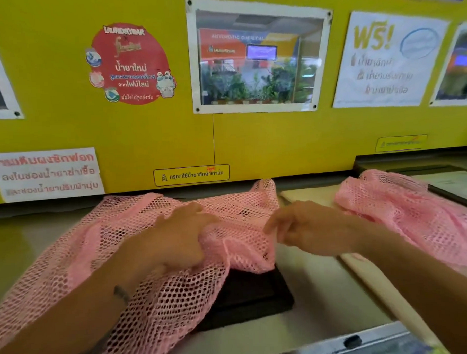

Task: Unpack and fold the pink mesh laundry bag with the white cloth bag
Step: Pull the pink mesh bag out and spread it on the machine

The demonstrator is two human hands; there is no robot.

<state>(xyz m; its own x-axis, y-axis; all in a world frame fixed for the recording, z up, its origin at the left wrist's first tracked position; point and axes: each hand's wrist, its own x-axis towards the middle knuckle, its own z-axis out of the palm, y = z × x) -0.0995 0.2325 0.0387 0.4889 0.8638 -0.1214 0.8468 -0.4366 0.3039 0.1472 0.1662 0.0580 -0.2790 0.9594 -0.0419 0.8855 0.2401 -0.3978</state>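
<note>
- Left hand (176, 238): resting on pink mesh laundry bag (96, 252), fingers curled into a bunched fold of the netting at mid-frame, gripping it.
- Right hand (307, 228): just beside the same fold, fingertips at its edge; blurred, so cannot tell whether pinching the mesh or only touching it.
- Pink mesh laundry bag: spread loosely over the pale surface (326, 306), draped from the back wall toward the near left corner, partly covering a black panel (253, 299) set in the surface.
- Second pink mesh heap (405, 212): crumpled at right, well apart from the hands, lying over a pale lid edge (308, 193).
- Yellow wall (279, 137) behind, carrying: red round sticker (129, 63); framed photo of plants (259, 58); white notice with yellow lettering (388, 60); white sign with red script (46, 173) at lower left; small yellow label (191, 175) above the bag.
- White cloth bag: not identifiable.
</note>
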